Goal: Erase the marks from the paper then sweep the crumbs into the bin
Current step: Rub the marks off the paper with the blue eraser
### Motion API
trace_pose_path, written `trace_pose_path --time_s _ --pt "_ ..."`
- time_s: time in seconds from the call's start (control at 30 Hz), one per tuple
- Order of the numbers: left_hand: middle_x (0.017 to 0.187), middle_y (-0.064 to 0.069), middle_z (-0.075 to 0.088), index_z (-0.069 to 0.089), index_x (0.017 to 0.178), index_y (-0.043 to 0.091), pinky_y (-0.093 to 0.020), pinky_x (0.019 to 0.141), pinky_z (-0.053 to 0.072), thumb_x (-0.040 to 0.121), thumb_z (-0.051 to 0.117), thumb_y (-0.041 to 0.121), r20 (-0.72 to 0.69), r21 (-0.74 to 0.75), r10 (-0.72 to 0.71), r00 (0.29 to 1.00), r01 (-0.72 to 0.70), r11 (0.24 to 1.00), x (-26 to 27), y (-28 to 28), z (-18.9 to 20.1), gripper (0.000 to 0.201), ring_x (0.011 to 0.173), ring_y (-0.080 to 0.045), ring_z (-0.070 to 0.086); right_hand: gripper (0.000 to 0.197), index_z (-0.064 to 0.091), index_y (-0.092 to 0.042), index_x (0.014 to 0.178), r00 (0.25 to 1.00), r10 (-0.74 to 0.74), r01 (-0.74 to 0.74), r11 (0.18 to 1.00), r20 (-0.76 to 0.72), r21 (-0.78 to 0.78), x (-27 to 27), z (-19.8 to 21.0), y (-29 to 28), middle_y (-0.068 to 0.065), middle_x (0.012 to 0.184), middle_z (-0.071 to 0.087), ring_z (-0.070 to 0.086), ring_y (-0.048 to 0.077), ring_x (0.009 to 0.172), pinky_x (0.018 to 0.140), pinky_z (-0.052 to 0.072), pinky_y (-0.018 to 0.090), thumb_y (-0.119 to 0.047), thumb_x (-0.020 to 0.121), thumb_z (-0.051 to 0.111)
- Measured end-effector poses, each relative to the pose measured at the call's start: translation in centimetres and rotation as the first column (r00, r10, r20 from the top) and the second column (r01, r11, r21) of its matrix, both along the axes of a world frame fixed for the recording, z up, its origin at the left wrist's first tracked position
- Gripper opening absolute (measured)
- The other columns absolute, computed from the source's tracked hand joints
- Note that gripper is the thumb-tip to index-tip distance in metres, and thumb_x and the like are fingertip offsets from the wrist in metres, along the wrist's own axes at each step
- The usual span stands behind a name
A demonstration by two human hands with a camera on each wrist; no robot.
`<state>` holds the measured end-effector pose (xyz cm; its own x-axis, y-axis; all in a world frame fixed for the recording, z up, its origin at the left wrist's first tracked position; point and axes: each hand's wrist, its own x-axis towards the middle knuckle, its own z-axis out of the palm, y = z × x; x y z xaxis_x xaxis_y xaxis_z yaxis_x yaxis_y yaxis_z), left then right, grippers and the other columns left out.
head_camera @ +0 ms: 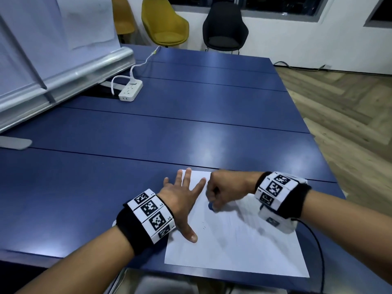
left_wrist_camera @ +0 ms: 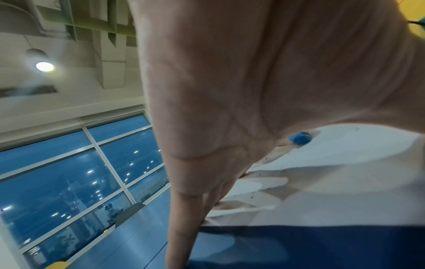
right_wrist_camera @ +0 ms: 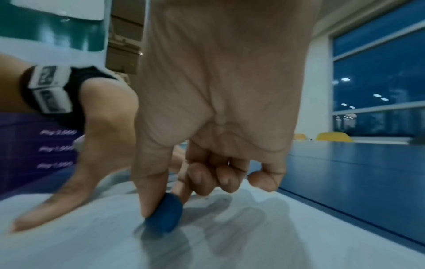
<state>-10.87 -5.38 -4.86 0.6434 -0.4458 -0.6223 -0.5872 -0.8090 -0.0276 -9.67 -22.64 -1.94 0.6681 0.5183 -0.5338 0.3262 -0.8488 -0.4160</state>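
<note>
A white sheet of paper point(head_camera: 237, 247) lies near the front edge of the blue table point(head_camera: 148, 145), with faint pencil marks point(head_camera: 204, 227) near its left side. My left hand point(head_camera: 182, 200) lies flat with fingers spread, pressing the paper's left edge. My right hand point(head_camera: 220, 194) pinches a small blue eraser point(head_camera: 211, 206) between thumb and fingers, its tip down on the paper. In the right wrist view the eraser point(right_wrist_camera: 164, 213) touches the sheet point(right_wrist_camera: 253, 236) under the thumb. The left wrist view shows the eraser point(left_wrist_camera: 299, 138) beyond my palm and dark crumbs on the paper point(left_wrist_camera: 345, 182).
A white power strip point(head_camera: 130, 90) with its cable lies at the far left of the table, beside a whiteboard base point(head_camera: 63, 81). Yellow chairs point(head_camera: 165, 22) and a black chair point(head_camera: 224, 28) stand past the far edge. Wooden floor point(head_camera: 350, 113) lies to the right.
</note>
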Motion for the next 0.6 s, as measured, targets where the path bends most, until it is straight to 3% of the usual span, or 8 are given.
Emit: trace_pose_path --time_s 0.07,0.13,0.27,0.37,0.47,0.6 --pt "0.154 -0.022 -0.036 -0.032 0.149 0.029 -0.067 0.116 0.003 0.054 0.085 0.067 -0.011 0.001 -0.006 1.000 0.006 1.000 0.0 -0.1 0.2 0.156 0.144 -0.039 -0.030 0.010 0.071 -0.016 0.065 0.990 -0.116 0.117 0.993 0.087 -0.013 1.6 0.1 -1.3 -0.013 0.057 0.065 0.058 0.001 0.053 0.057 0.050 0.024 -0.019 0.072 0.077" --pt "0.154 -0.023 -0.036 -0.032 0.149 0.030 -0.067 0.115 0.003 0.054 0.086 0.066 -0.012 0.005 -0.006 1.000 0.006 1.000 0.0 -0.2 0.3 0.156 0.144 -0.040 -0.029 0.007 0.072 -0.017 0.066 0.971 -0.181 0.186 0.982 0.155 -0.021 2.5 0.0 -2.3 -0.017 0.056 0.065 0.057 -0.005 0.053 0.058 0.048 0.025 -0.020 0.071 0.077" --pt "0.152 -0.027 -0.036 -0.033 0.148 0.030 -0.067 0.115 0.002 0.054 0.087 0.064 -0.008 0.048 -0.010 1.000 0.010 0.999 0.0 -0.7 0.4 0.156 0.144 -0.044 -0.028 0.010 0.073 -0.014 0.072 0.998 0.003 0.002 0.996 0.056 -0.094 0.1 -0.1 -1.0 -0.011 0.069 0.071 0.062 0.005 0.064 0.065 0.054 0.028 -0.022 0.069 0.078" --pt "0.152 -0.029 -0.036 -0.034 0.147 0.030 -0.068 0.113 0.000 0.054 0.088 0.063 -0.007 0.089 -0.021 1.000 0.021 0.996 0.0 -1.3 0.7 0.157 0.143 -0.047 -0.026 0.008 0.073 -0.017 0.070 0.991 -0.086 0.095 0.992 0.106 -0.080 1.4 0.4 -1.9 -0.012 0.060 0.065 0.057 0.004 0.058 0.063 0.052 0.030 -0.022 0.069 0.080" --pt "0.152 -0.030 -0.035 -0.035 0.147 0.030 -0.068 0.112 -0.001 0.054 0.088 0.062 -0.004 0.104 -0.018 1.000 0.019 0.994 0.1 -1.5 0.7 0.157 0.143 -0.048 -0.025 0.008 0.071 -0.018 0.069 0.970 -0.169 0.175 0.984 0.174 -0.024 2.0 0.2 -2.4 -0.016 0.062 0.064 0.056 -0.006 0.055 0.057 0.043 0.020 -0.018 0.069 0.078" --pt "0.151 -0.030 -0.036 -0.036 0.146 0.030 -0.068 0.113 -0.001 0.054 0.088 0.062 0.007 0.116 -0.013 1.000 0.012 0.993 0.0 -1.5 0.6 0.158 0.143 -0.048 -0.025 0.011 0.069 -0.017 0.068 0.999 0.032 -0.033 0.998 -0.006 -0.056 -1.5 -0.5 -1.2 -0.013 0.065 0.067 0.055 -0.002 0.057 0.055 0.042 0.015 -0.023 0.070 0.078"
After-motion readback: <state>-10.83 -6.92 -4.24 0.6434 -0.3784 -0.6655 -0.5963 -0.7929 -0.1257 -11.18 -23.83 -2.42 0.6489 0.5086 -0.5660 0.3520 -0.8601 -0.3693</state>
